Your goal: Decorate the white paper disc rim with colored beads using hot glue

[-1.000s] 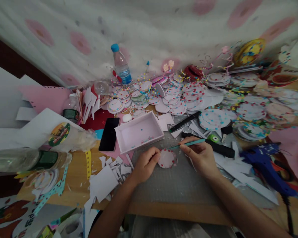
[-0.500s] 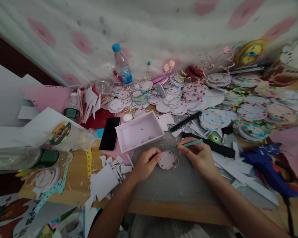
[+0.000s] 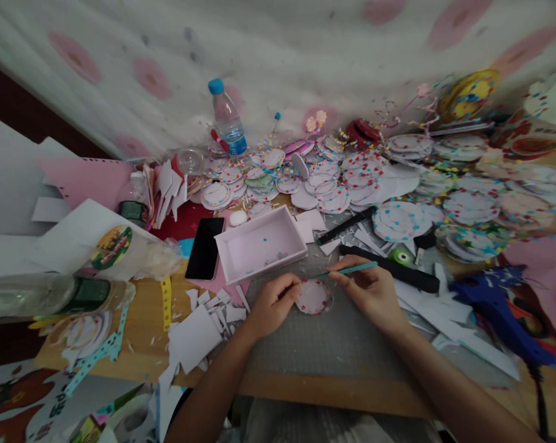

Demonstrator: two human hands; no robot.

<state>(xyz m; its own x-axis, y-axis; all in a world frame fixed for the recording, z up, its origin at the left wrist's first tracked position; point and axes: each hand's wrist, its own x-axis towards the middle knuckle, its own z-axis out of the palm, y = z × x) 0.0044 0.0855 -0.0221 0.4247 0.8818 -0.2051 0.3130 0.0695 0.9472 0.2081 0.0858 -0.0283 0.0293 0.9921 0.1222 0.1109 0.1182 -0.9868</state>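
Over the grey mat (image 3: 324, 354), at the hub of my clock, I have the small white disc (image 3: 314, 296) with red dots around its rim; from this far off I cannot tell whether it lies flat or is lifted slightly. At nine o'clock I see the left hand (image 3: 274, 306), thumb and finger pinching the disc's edge. At three is the right hand (image 3: 369, 290), grasping a thin teal stick (image 3: 358, 267) between thumb and fingers. Its dark tip points left, close to the disc's twelve o'clock edge; whether the two touch, I cannot tell.

At ten o'clock I find an open pale box (image 3: 259, 243) with small bits inside, and past it a black phone (image 3: 204, 249). White paper scraps (image 3: 195, 338) spread between eight and nine. A black pen (image 3: 345, 226) lies at one, dotted discs (image 3: 401, 221) are stacked at two, and a blue glue gun (image 3: 502, 317) lies well apart at three. Around eleven, a blue-capped bottle (image 3: 226, 120) stands by the curtain (image 3: 278, 49).
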